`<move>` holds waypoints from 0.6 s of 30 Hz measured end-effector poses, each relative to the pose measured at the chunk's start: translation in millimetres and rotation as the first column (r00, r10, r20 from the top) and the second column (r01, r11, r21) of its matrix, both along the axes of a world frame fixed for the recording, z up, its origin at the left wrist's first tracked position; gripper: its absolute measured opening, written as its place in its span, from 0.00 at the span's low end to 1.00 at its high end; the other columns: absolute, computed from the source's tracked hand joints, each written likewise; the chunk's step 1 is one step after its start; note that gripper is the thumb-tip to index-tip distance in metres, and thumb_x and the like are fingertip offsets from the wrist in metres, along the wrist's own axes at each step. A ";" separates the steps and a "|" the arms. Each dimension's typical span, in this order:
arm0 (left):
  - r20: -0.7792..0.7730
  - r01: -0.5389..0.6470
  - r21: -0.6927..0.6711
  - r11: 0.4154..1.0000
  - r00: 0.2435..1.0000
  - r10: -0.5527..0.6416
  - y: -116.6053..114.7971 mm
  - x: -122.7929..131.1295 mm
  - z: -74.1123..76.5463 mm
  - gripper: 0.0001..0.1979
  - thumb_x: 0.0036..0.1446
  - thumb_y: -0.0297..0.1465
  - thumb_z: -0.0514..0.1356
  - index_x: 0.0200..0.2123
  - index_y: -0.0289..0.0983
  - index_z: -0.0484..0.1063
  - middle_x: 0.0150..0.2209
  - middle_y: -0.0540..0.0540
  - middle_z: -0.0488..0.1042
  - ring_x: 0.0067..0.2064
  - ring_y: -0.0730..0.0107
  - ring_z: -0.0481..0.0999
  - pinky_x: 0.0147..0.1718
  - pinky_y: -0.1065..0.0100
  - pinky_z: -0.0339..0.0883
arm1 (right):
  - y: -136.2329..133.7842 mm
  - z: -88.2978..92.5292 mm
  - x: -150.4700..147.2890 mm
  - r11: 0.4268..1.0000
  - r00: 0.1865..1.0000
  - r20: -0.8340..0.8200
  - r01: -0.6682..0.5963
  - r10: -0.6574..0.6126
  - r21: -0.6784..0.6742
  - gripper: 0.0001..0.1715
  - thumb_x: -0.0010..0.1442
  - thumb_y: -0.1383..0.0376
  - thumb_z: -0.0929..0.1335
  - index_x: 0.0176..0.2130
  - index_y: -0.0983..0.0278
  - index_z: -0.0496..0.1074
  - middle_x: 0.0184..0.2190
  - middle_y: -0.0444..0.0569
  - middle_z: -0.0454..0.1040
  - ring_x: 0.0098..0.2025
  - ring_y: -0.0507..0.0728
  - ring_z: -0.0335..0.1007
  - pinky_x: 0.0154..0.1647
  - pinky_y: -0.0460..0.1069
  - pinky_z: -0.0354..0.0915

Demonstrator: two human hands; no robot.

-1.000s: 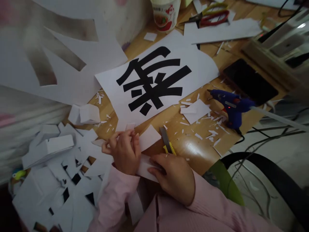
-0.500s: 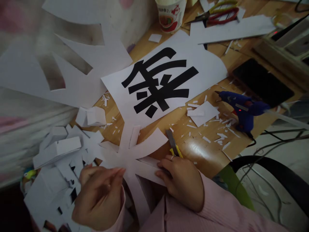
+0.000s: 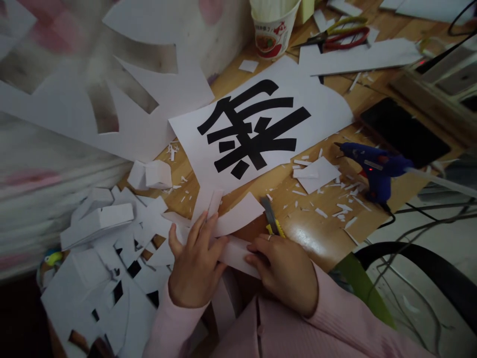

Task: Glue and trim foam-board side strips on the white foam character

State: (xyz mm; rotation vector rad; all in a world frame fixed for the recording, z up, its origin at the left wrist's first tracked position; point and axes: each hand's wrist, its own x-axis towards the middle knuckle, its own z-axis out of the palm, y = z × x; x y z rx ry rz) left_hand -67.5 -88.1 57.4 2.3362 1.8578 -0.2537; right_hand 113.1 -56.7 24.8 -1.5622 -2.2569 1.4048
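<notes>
Spread left hand lies on white cutout, right hand pinches its edge: apparent pressing step, next requiring even pressure.

I find one white branching cut-out, plain-surfaced, lying at 7 o'clock from the centre of my view. I record broad arms: one straight at 12 o'clock, one curved at 2, one straight at 4, one running towards me at 5. A narrow white strip runs along the 12 o'clock arm. The cut-out's middle I find covered, condition there unverified
</notes>
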 end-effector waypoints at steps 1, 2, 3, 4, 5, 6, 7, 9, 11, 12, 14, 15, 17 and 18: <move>0.007 0.037 -0.022 0.999 0.999 -0.037 0.9 -2.5 -0.8 0.19 0.47 0.23 0.64 0.43 0.43 0.71 0.65 0.37 0.58 0.66 0.43 0.55 0.55 0.25 0.44 | -0.2 -0.2 0.2 1.000 1.000 -0.008 0.007 -0.007 -0.001 0.05 0.59 0.64 0.69 0.33 0.62 0.76 0.32 0.46 0.77 0.36 0.58 0.73 0.34 0.50 0.57; 0.020 0.076 -0.041 0.996 0.997 -0.075 1.6 -5.6 -2.2 0.18 0.47 0.24 0.64 0.44 0.41 0.71 0.65 0.35 0.56 0.66 0.41 0.52 0.54 0.24 0.46 | -0.4 -0.6 0.4 1.000 1.000 -0.010 0.015 -0.015 -0.001 0.05 0.59 0.64 0.69 0.33 0.62 0.76 0.32 0.46 0.77 0.36 0.58 0.73 0.34 0.50 0.58; 0.038 0.115 -0.061 0.992 0.993 -0.112 2.1 -9.0 -4.2 0.18 0.48 0.24 0.63 0.44 0.40 0.71 0.66 0.33 0.54 0.67 0.40 0.51 0.53 0.24 0.49 | -0.5 -1.2 0.7 1.000 1.000 -0.011 0.022 -0.022 0.001 0.05 0.58 0.64 0.70 0.34 0.62 0.76 0.32 0.46 0.77 0.36 0.58 0.73 0.34 0.50 0.58; 0.059 0.146 -0.076 0.986 0.988 -0.141 2.4 -12.3 -6.4 0.18 0.48 0.24 0.63 0.44 0.40 0.70 0.66 0.32 0.54 0.67 0.39 0.50 0.52 0.25 0.52 | -0.6 -1.8 1.0 1.000 1.000 -0.009 0.028 -0.028 0.004 0.05 0.58 0.63 0.70 0.34 0.61 0.77 0.32 0.46 0.78 0.36 0.58 0.74 0.34 0.50 0.58; 0.082 0.170 -0.087 0.982 0.983 -0.163 2.5 -15.3 -8.6 0.18 0.49 0.25 0.63 0.45 0.39 0.70 0.65 0.31 0.54 0.67 0.39 0.51 0.51 0.25 0.54 | -0.7 -2.6 1.5 0.999 0.999 -0.007 0.035 -0.035 0.009 0.05 0.58 0.63 0.70 0.34 0.61 0.77 0.32 0.46 0.78 0.36 0.58 0.74 0.34 0.50 0.58; 0.104 0.184 -0.094 0.978 0.979 -0.175 2.7 -17.6 -10.5 0.18 0.49 0.25 0.63 0.45 0.39 0.70 0.65 0.30 0.54 0.66 0.39 0.53 0.52 0.27 0.55 | -0.8 -3.3 2.0 0.999 0.999 -0.008 0.041 -0.041 0.017 0.06 0.58 0.62 0.70 0.35 0.61 0.77 0.32 0.47 0.79 0.36 0.58 0.74 0.34 0.50 0.58; 0.122 0.186 -0.097 0.978 0.977 -0.173 3.1 -19.1 -11.8 0.18 0.49 0.25 0.63 0.46 0.38 0.70 0.65 0.30 0.55 0.66 0.40 0.54 0.52 0.28 0.55 | -0.9 -4.0 2.5 0.999 0.999 -0.012 0.045 -0.044 0.024 0.06 0.58 0.62 0.70 0.35 0.61 0.77 0.32 0.47 0.79 0.35 0.57 0.74 0.34 0.49 0.59; 0.147 0.151 -0.096 0.984 0.980 -0.136 5.2 -19.2 -12.2 0.19 0.47 0.24 0.65 0.45 0.39 0.71 0.64 0.30 0.56 0.64 0.41 0.58 0.54 0.28 0.53 | -1.0 -4.3 2.8 0.999 0.999 -0.026 0.040 -0.039 0.037 0.06 0.58 0.62 0.70 0.35 0.61 0.77 0.32 0.46 0.79 0.34 0.56 0.74 0.33 0.49 0.59; 0.165 0.092 -0.108 0.990 0.984 -0.073 9.3 -16.4 -10.0 0.19 0.43 0.24 0.68 0.41 0.39 0.73 0.63 0.32 0.59 0.62 0.42 0.61 0.56 0.29 0.52 | -1.3 -2.3 0.7 0.997 1.000 -0.020 0.016 -0.015 0.073 0.06 0.58 0.63 0.70 0.36 0.62 0.77 0.32 0.47 0.79 0.34 0.56 0.74 0.33 0.49 0.60; 0.173 0.063 -0.125 0.990 0.984 -0.041 12.0 -14.5 -8.4 0.19 0.41 0.24 0.69 0.39 0.39 0.74 0.62 0.33 0.60 0.61 0.43 0.63 0.56 0.30 0.52 | -1.9 -0.2 -1.7 0.994 1.000 -0.005 -0.003 0.003 0.109 0.06 0.58 0.64 0.70 0.36 0.63 0.76 0.32 0.48 0.78 0.35 0.57 0.74 0.34 0.49 0.61; 0.178 0.023 -0.186 0.982 0.984 0.011 18.2 -10.5 -5.2 0.18 0.38 0.24 0.71 0.36 0.39 0.75 0.61 0.35 0.61 0.61 0.45 0.64 0.58 0.34 0.52 | -4.1 6.1 -9.0 0.976 0.998 0.024 -0.060 0.056 0.210 0.05 0.59 0.66 0.69 0.37 0.65 0.75 0.35 0.50 0.78 0.39 0.59 0.73 0.38 0.50 0.62; 0.174 0.009 -0.215 0.977 0.984 0.030 21.3 -8.8 -4.2 0.18 0.38 0.24 0.70 0.36 0.39 0.75 0.62 0.36 0.61 0.61 0.46 0.63 0.58 0.35 0.52 | -5.9 9.9 -13.6 0.963 0.996 0.044 -0.092 0.083 0.255 0.06 0.60 0.67 0.68 0.39 0.66 0.74 0.37 0.52 0.77 0.42 0.60 0.73 0.41 0.52 0.63; 0.157 -0.018 -0.258 0.966 0.986 0.060 26.9 -6.4 -3.6 0.16 0.39 0.23 0.69 0.34 0.40 0.75 0.62 0.38 0.61 0.63 0.47 0.61 0.58 0.36 0.53 | -10.7 17.9 -23.1 0.943 0.988 0.090 -0.150 0.128 0.298 0.10 0.60 0.66 0.68 0.43 0.68 0.73 0.40 0.54 0.76 0.44 0.62 0.72 0.44 0.54 0.64; 0.149 -0.028 -0.268 0.963 0.986 0.070 29.3 -5.9 -4.1 0.15 0.39 0.23 0.69 0.34 0.41 0.75 0.62 0.39 0.61 0.63 0.46 0.60 0.57 0.36 0.54 | -13.3 21.5 -27.4 0.940 0.984 0.114 -0.169 0.140 0.297 0.13 0.60 0.64 0.69 0.44 0.69 0.72 0.41 0.56 0.76 0.45 0.63 0.72 0.44 0.55 0.64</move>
